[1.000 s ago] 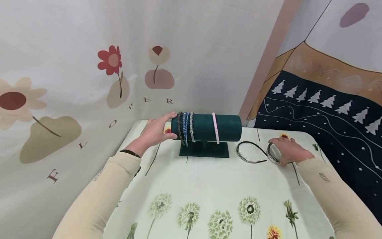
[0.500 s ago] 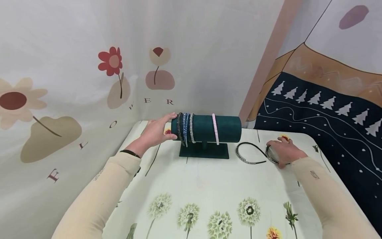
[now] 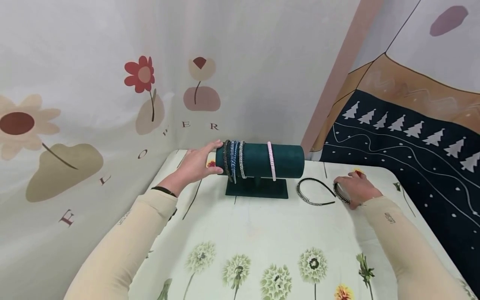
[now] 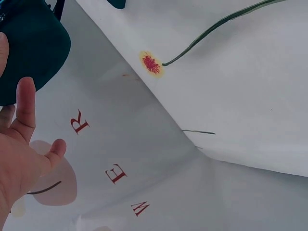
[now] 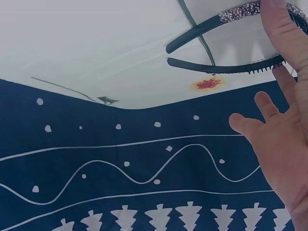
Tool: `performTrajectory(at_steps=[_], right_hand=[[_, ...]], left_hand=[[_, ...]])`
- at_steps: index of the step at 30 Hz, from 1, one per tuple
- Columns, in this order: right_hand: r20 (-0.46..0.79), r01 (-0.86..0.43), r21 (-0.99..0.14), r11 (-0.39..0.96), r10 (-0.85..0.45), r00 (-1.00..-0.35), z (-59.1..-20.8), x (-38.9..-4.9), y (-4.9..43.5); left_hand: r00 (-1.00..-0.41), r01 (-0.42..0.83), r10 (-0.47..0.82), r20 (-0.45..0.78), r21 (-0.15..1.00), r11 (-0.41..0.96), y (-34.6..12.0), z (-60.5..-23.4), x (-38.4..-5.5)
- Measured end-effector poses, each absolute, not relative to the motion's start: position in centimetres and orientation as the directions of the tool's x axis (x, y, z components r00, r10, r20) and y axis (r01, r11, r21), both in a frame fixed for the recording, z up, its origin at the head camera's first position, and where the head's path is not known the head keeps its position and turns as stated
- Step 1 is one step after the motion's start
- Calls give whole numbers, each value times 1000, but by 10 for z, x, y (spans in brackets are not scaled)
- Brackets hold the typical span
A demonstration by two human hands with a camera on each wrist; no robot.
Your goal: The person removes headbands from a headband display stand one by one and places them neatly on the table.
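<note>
A dark green padded display roll on a flat stand (image 3: 290, 160) stands at the back of the table in the head view. Several headbands sit round it: brown, blue and silver ones (image 3: 241, 160) grouped at its left, and a pink headband (image 3: 271, 161) right of the middle. My left hand (image 3: 196, 163) grips the roll's left end, thumb in front. On the right, my right hand (image 3: 358, 190) pinches a black headband with sparkly stones (image 5: 239, 11) between thumb and fingers. A similar black headband (image 3: 316, 203) lies on the table just left of it.
A white tablecloth (image 3: 247, 233) printed with flowers covers the table. Pale printed fabric (image 3: 255, 75) hangs behind and at the left. Navy cloth with white trees (image 3: 408, 150) borders the right side.
My right hand has shifted slightly left with its headband, closer to the headband lying on the table. The left hand and the display roll have stayed in place.
</note>
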State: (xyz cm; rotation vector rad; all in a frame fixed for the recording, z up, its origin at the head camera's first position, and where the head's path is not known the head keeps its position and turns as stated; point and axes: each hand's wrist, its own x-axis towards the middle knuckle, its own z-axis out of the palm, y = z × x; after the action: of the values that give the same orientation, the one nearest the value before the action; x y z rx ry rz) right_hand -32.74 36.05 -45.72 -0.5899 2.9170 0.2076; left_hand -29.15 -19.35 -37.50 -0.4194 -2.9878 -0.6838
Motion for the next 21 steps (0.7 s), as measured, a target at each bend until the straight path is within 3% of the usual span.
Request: performTrajectory(at_steps=[21], right_hand=[[-166, -330, 103, 938, -311, -936, -471, -321, 357]], left_hand=[[-959, 284, 257, 121, 431, 856, -195, -380, -294]])
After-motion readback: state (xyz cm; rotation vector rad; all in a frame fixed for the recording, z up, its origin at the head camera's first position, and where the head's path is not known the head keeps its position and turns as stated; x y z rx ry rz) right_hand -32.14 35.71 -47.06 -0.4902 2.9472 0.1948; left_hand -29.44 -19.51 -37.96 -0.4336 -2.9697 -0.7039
